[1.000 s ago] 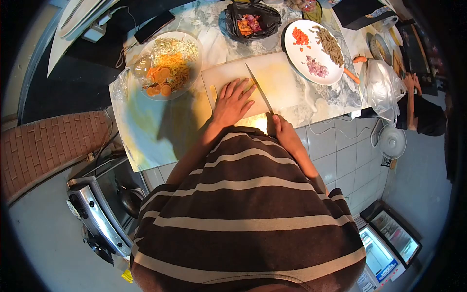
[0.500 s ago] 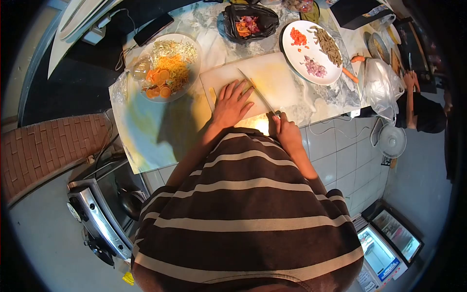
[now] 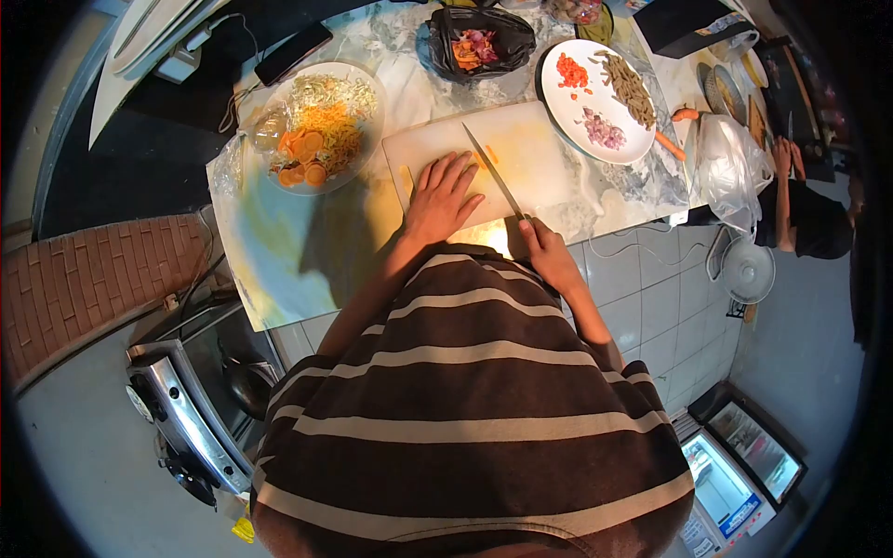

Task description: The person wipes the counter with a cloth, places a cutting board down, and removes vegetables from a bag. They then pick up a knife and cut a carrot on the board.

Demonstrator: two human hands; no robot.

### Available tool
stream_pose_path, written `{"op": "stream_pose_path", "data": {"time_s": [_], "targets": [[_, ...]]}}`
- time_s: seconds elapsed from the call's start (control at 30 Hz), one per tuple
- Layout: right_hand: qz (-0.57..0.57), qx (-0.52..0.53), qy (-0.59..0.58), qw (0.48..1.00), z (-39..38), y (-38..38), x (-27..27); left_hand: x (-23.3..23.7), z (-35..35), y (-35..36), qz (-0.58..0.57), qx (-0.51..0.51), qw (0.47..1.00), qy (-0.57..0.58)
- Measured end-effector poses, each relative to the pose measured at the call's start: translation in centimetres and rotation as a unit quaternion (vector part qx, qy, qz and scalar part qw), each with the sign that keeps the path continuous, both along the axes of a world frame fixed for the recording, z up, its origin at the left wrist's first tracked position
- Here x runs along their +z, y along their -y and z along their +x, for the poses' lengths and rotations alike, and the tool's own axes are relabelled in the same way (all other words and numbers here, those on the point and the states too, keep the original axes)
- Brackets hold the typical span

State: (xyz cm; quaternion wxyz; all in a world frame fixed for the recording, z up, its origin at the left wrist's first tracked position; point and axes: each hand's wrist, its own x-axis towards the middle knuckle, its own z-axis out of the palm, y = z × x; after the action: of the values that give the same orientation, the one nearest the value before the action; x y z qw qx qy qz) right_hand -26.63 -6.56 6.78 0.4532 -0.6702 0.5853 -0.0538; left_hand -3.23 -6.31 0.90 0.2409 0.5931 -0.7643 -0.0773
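Observation:
My right hand [image 3: 551, 256] grips the handle of a kitchen knife [image 3: 495, 175], whose blade slants up and left across a white cutting board [image 3: 539, 144]. My left hand [image 3: 441, 200] rests palm down on the board, left of the blade, with fingers stretched out and thumb apart. Thin orange carrot strips [image 3: 493, 154] lie at the blade's right side, and a bit of orange shows by the left fingertips. Whatever lies beneath that palm is hidden. A paler strip [image 3: 406, 177] sits near the board's left edge.
Left of the board is a plate [image 3: 374, 139] of shredded vegetables and carrot slices. A white plate [image 3: 577, 121] with chopped piles stands right. Behind are a black bag [image 3: 512, 42] of scraps and a phone [image 3: 294, 54]. Another person [image 3: 809, 214] works at far right beyond a plastic bag [image 3: 730, 167].
The knife has shifted slightly rightward and its blade now stands farther from the left fingers. Orange strips now show to the blade's right. My left hand has hardly moved.

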Motion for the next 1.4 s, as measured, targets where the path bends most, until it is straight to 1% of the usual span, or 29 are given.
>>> {"op": "stream_pose_path", "data": {"time_s": [0.17, 0.23, 0.27, 0.33, 0.43, 0.63, 0.83, 0.9, 1.33, 1.4], "targets": [[-0.005, 0.013, -0.011, 1.0, -0.1, -0.3, -0.7, 0.2, 0.0, 0.0, -0.006, -0.004, 1.0, 0.002], [-0.043, -0.01, -0.018, 0.999, 0.1, -0.6, -0.9, 0.1, 0.1, 0.0, -0.006, -0.006, 1.0, 0.003], [-0.042, -0.009, -0.018, 0.999, 0.2, -0.6, -1.0, 0.0, 0.2, 0.0, -0.004, -0.008, 1.0, 0.002], [-0.099, 0.003, -0.039, 0.994, 0.2, -0.5, -1.1, 0.0, 0.2, 0.0, -0.002, -0.01, 1.0, 0.001], [-0.131, 0.016, -0.058, 0.989, 0.1, -0.4, -1.9, 0.0, 0.2, 0.0, 0.003, -0.013, 1.0, 0.002], [-0.104, 0.014, -0.031, 0.994, 0.3, -0.4, -1.1, 0.1, 0.2, 0.1, -0.011, -0.013, 1.0, 0.005], [-0.098, 0.018, -0.043, 0.994, 0.7, -0.3, 0.0, 0.1, 0.2, 0.0, -0.013, -0.01, 1.0, 0.01], [-0.101, 0.019, -0.044, 0.994, 0.7, -0.2, -0.1, 0.1, 0.3, 0.0, 0.004, -0.017, 1.0, -0.005], [-0.103, 0.029, -0.056, 0.993, 0.6, -0.3, -0.2, 0.3, 0.4, 0.1, 0.014, -0.025, 0.999, -0.02], [-0.107, 0.028, -0.058, 0.992, 0.6, -0.3, -0.2, 0.3, 0.4, 0.2, -0.002, -0.023, 1.0, 0.004]]}}
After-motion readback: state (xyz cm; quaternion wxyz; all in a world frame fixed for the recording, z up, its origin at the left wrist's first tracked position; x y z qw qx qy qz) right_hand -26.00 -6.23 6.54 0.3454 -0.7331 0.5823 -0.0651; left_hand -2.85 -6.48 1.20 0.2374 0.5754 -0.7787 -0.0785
